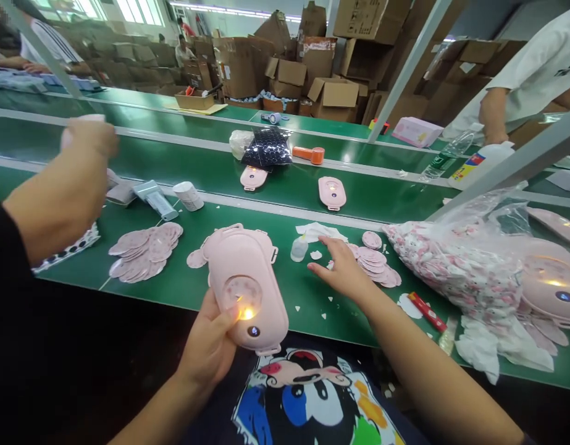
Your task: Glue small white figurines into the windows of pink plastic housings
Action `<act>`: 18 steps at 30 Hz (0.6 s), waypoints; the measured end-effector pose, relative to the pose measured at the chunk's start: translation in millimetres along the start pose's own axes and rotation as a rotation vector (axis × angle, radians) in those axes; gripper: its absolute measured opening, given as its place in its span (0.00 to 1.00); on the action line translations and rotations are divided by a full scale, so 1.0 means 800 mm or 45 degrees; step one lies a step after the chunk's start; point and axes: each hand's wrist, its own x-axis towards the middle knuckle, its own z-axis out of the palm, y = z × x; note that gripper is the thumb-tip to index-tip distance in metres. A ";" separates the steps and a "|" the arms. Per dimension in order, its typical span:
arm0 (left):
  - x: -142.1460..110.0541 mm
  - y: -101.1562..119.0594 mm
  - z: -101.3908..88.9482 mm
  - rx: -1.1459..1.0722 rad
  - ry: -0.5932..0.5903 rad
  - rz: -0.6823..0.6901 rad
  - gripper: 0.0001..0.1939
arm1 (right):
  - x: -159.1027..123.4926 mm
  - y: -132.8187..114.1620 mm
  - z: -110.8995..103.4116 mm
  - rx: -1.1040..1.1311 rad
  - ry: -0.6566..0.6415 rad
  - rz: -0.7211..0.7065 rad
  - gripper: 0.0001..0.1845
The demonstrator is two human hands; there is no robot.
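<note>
My left hand (pixel 208 346) is wrapped round a pink oval plastic device (pixel 261 259). The device has side loops, a small round display and a glowing light by its round window; my thumb lies close to that light. Fingers apart and holding nothing, my right hand (pixel 343 269) hovers over the bench. Just left of its fingertips stands a small translucent bottle (pixel 299 249), with a white tissue (pixel 319 232) behind. A pile of round pink printed stickers (pixel 375 266) lies beyond that hand, partly hidden by it. Another sticker pile (pixel 146 250) spreads left of the device.
A co-worker's arm (pixel 57 191) reaches in at left, its hand blurred. On the right sit a clear bag of printed pieces (pixel 456 266) and another lit device (pixel 551 278). Two pink devices, one being this device (pixel 332 193), rest on the green line ahead. Metal posts (pixel 407 71) rise there.
</note>
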 end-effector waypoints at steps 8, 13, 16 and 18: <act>-0.002 -0.008 0.008 0.000 -0.150 0.050 0.22 | 0.033 -0.026 0.028 0.231 -0.001 -0.067 0.38; -0.004 -0.013 0.003 0.061 -0.231 0.146 0.24 | 0.036 -0.030 0.030 0.452 0.039 -0.100 0.21; -0.009 -0.008 0.001 0.181 -0.287 0.240 0.26 | 0.007 -0.033 -0.003 0.620 0.120 -0.242 0.21; -0.013 -0.003 0.001 0.279 -0.307 0.304 0.27 | -0.025 -0.034 -0.039 0.715 0.128 -0.395 0.19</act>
